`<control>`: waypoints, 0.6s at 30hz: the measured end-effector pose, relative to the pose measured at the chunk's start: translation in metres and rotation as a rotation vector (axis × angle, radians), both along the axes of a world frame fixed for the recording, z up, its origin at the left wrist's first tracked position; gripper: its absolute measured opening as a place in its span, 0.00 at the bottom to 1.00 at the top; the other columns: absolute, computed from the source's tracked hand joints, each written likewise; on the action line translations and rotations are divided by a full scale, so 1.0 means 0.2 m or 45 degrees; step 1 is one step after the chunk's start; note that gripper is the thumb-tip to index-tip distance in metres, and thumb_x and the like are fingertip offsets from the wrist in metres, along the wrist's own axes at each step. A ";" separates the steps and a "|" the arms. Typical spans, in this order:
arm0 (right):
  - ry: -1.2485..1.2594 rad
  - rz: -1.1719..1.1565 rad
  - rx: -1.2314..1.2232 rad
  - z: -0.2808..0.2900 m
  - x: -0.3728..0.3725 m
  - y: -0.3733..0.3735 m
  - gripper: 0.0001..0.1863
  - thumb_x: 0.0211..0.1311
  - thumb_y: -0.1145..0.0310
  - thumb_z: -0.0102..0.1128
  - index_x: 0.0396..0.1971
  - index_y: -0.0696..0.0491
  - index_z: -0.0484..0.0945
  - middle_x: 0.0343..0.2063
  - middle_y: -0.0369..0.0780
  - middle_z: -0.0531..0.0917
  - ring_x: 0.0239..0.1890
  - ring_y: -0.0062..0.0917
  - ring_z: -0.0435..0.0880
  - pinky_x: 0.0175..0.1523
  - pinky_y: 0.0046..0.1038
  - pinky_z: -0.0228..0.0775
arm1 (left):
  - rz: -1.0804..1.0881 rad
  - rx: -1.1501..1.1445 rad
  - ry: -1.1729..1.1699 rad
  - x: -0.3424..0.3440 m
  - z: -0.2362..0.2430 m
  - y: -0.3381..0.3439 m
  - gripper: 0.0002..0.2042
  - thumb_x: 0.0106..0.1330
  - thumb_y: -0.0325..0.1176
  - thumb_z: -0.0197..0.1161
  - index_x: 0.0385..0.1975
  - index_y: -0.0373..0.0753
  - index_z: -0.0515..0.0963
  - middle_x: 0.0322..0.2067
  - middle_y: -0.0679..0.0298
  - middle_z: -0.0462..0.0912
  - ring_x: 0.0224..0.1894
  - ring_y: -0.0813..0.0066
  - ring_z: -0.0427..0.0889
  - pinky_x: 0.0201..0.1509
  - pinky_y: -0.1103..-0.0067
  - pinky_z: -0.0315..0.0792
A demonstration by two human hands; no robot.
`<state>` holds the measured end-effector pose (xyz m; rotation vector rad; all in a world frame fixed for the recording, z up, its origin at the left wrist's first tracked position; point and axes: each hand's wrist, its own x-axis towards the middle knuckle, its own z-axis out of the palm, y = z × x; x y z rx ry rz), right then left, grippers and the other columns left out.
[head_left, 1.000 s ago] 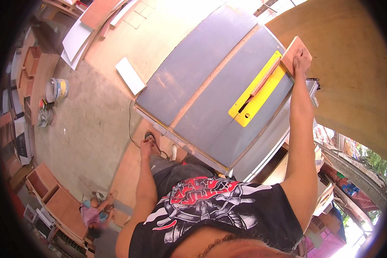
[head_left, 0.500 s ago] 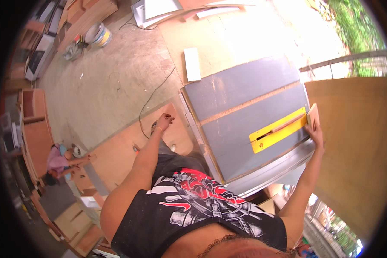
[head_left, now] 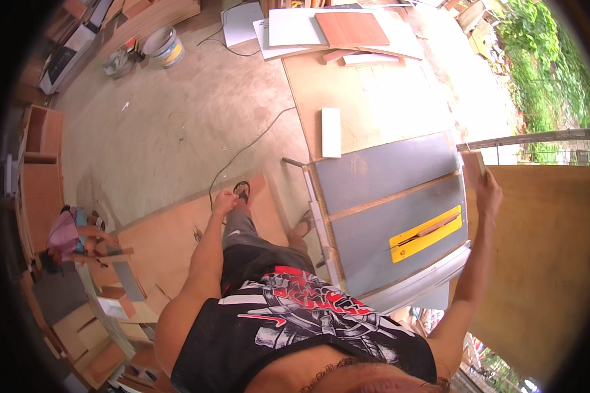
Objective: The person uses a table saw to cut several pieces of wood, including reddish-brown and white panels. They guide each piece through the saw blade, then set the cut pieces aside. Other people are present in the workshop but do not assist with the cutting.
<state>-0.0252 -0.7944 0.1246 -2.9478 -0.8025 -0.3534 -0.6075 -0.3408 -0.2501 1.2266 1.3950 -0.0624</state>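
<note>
My right hand (head_left: 489, 194) grips a small flat wooden board (head_left: 474, 165), held up beyond the far right edge of the table saw. The grey saw table (head_left: 387, 164) has a yellow insert plate (head_left: 406, 245), with a strip of wood or a blade guard along its slot. My left hand (head_left: 225, 202) hangs to the left of the saw, above my foot and a plywood sheet. Its fingers are curled together, and what they hold, if anything, cannot be made out.
A white board (head_left: 331, 133) lies just past the saw. Farther off are stacked panels (head_left: 292, 27) and a bucket (head_left: 165, 47). A cable (head_left: 242, 145) crosses the floor. At left a person (head_left: 72, 234) bends over wooden pieces. A large plywood panel (head_left: 537, 262) stands at right.
My right hand has lifted the wooden board off the saw's right edge, outward and farther away. My left hand has drawn back to the left, its fingers now closer together. The view has shifted.
</note>
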 end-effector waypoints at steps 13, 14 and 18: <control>1.008 -0.335 0.651 -0.48 -0.21 2.06 0.41 0.52 0.36 0.67 0.46 0.63 0.80 0.40 0.47 0.84 0.44 0.34 0.84 0.49 0.32 0.77 | 0.271 -0.171 0.007 -0.78 -0.13 0.61 0.15 0.62 0.36 0.64 0.44 0.39 0.71 0.38 0.61 0.85 0.28 0.76 0.81 0.26 0.81 0.71; 1.183 -0.412 1.091 -0.50 -0.23 2.25 0.47 0.51 0.32 0.66 0.54 0.63 0.74 0.45 0.48 0.81 0.47 0.34 0.81 0.48 0.32 0.78 | 0.277 -0.216 0.033 -0.88 -0.08 0.65 0.14 0.62 0.36 0.65 0.43 0.40 0.71 0.37 0.61 0.84 0.28 0.76 0.80 0.26 0.81 0.70; 1.445 -0.786 1.464 -0.69 0.03 2.52 0.40 0.54 0.37 0.67 0.48 0.59 0.70 0.38 0.44 0.80 0.36 0.28 0.85 0.33 0.28 0.76 | 0.281 -0.304 0.074 -1.10 -0.03 0.81 0.11 0.63 0.34 0.64 0.41 0.41 0.71 0.39 0.62 0.84 0.29 0.77 0.80 0.24 0.83 0.70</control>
